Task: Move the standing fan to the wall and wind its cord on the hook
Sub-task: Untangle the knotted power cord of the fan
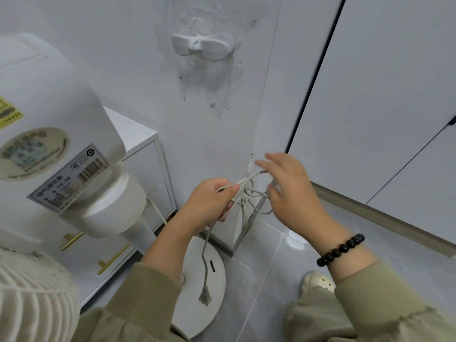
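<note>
Low by the foot of the wall (138,70), the left hand (209,201) grips gathered loops of the cord (262,213), fingers curled round them. The right hand (291,193) hovers just beside the loops, fingers spread, gripping nothing. The plug (204,296) dangles over the fan base (217,270). The standing fan (49,107) stands near the wall beside a white cabinet (145,164). The hook (202,46) sits well above the hands.

The left hand (209,201) grips the looped cord (249,193) below the hook (202,46); right hand (291,191) spread beside it
</note>
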Available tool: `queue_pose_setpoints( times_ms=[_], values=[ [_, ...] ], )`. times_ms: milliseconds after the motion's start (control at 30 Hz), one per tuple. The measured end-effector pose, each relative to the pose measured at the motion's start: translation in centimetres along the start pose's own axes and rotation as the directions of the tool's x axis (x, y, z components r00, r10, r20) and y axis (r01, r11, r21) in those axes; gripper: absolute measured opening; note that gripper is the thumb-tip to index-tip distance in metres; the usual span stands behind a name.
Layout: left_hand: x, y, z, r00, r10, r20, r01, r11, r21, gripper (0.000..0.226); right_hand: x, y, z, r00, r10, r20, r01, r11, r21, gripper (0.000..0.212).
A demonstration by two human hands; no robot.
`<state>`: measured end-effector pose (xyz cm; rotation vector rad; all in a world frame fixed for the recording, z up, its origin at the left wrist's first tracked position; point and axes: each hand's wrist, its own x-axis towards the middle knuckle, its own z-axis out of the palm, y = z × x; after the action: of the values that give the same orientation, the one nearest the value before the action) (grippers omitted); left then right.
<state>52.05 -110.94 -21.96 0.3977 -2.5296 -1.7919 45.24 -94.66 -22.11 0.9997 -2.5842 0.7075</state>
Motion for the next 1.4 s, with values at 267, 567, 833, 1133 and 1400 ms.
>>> queue_pose_setpoints(
  times_ms=[267,567,833,1133,1400],
  values=[
    [-0.4,-0.1,-0.1,0.988,-0.035,0.149,0.047,0.996,-0.076,0.03,0.7,-0.1,-1.0,0.828,0.559,-0.041,-0.472,0.736,0.485,0.028],
    [-0.2,-0.3,0.2,0.994,-0.048,0.096,0.045,0.998,0.034,0.029,0.1,0.2,-0.8,0.961,0.251,0.112,-0.27,0.939,0.214,0.071],
    [-0.4,-0.3,-0.2,0.976,-0.067,0.209,0.091,0.99,-0.107,0.023,0.3,0.0,-0.9,0.921,0.371,0.118,-0.387,0.901,0.196,0.026],
    [-0.3,-0.8,-0.3,0.957,-0.07,0.281,0.082,0.996,-0.032,0.019,0.9,1.4,-1.4,0.575,0.817,-0.044,-0.535,0.417,0.735,0.02],
    [-0.1,-0.9,-0.3,0.973,-0.025,0.231,0.043,0.996,-0.073,0.016,-0.4,-0.5,-0.1,0.966,0.022,0.258,0.006,0.994,-0.108,0.02]
  ],
)
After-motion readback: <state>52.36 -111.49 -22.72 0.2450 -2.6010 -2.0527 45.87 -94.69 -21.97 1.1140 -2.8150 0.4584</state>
